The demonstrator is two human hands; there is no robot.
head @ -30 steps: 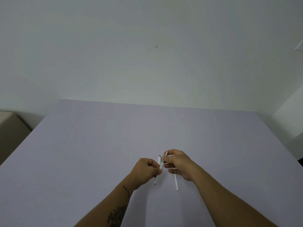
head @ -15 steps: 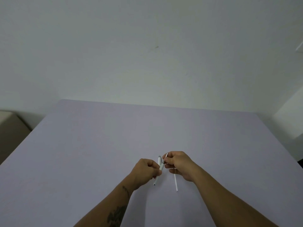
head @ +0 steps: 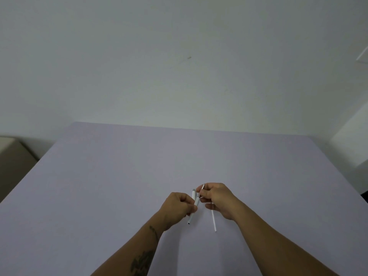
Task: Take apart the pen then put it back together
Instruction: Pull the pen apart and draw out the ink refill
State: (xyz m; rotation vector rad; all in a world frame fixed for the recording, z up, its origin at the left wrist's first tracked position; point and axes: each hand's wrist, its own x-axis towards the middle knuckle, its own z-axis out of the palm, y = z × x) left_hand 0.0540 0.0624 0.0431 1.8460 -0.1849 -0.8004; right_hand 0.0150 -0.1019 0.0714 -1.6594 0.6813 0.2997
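Note:
My left hand [head: 178, 206] is closed around the white pen barrel [head: 191, 215], which slants down to a dark open end near the table. A second short white piece [head: 193, 194] stands upright against the left fingers. My right hand [head: 216, 198] pinches a thin metal tip [head: 202, 187] at its fingertips, right beside the barrel's upper end. The long white ink refill [head: 214, 221] hangs down from the right palm toward the table. Both hands hover close together just above the lilac table [head: 119, 176].
A plain white wall stands behind the table's far edge. A beige box [head: 12, 156] sits off the table's left side. A white cabinet [head: 354, 140] stands at the right.
Both hands stayed nearly still. The right hand's fingers shifted slightly at the barrel's top end; the refill hangs much as before.

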